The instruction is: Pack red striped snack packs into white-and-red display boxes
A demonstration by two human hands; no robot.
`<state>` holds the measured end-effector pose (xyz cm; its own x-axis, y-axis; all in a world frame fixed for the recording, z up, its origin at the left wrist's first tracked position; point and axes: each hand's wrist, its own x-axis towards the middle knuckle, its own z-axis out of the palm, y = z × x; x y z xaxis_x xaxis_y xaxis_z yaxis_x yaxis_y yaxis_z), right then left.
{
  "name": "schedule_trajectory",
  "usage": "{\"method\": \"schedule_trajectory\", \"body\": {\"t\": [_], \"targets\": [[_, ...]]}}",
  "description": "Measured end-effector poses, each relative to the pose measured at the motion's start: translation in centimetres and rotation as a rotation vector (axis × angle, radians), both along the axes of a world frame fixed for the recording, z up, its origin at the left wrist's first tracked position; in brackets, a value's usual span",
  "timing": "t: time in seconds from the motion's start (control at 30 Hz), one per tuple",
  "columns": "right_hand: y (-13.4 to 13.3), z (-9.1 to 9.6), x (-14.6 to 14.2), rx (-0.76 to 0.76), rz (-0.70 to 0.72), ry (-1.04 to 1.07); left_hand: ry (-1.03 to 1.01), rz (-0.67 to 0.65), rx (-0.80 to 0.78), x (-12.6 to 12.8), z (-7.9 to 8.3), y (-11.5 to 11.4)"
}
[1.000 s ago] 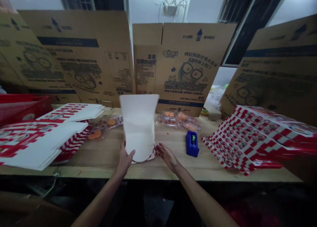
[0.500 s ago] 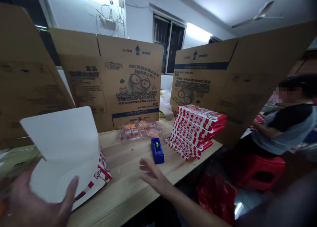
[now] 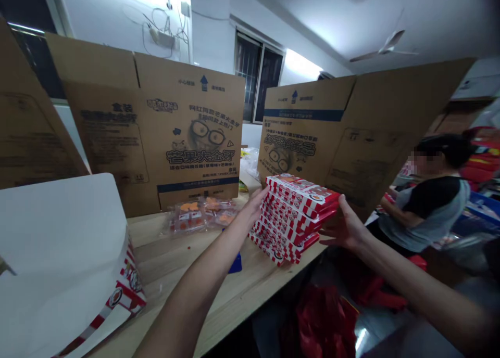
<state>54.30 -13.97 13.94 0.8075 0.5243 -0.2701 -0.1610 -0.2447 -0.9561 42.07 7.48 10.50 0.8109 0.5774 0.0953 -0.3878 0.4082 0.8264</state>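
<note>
A stack of red-and-white printed flat cartons (image 3: pixel 295 217) sits at the right edge of the table, slightly uneven. At its left side is my left hand (image 3: pixel 254 206), fingers stretched along the cartons and partly hidden. My right hand (image 3: pixel 349 228) is at the stack's right side, fingers spread, its thumb by the upper cartons' corner. Whether either hand presses on the stack, I cannot tell. My left forearm partly covers a blue tape dispenser (image 3: pixel 235 265). In the left foreground stands an open carton (image 3: pixel 62 243), white inside with a red-and-white printed side.
Clear packets with orange pieces (image 3: pixel 195 215) lie on the wooden table (image 3: pixel 172 267). Large brown cardboard boxes (image 3: pixel 191 134) stand around the back. A person (image 3: pixel 425 202) sits to the right. Below the table edge is a red plastic bag (image 3: pixel 326 316).
My left hand has left the open carton and crossed to the stack's left side. My right hand has moved from near the dispenser to the stack's right side. The view has shifted.
</note>
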Motion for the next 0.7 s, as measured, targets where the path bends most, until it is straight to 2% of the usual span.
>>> {"method": "schedule_trajectory", "body": {"t": [0.13,0.3,0.47,0.6,0.7], "targets": [[0.9,0.8,0.9,-0.026,0.039,0.199,-0.062,-0.002,-0.087,2.1,0.2,0.3],[0.5,1.0,0.5,-0.018,0.015,0.179,-0.005,-0.057,-0.189,2.2,0.7,0.5],[0.0,0.4,0.4,0.063,-0.059,0.21,0.068,-0.058,-0.262,1.8,1.6,-0.4],[-0.4,0.1,0.7,0.098,-0.039,0.172,0.096,-0.02,-0.271,1.7,2.5,-1.5],[-1.2,0.2,0.6,0.146,-0.003,0.065,0.162,0.008,-0.262,0.6,2.7,-1.7]]}}
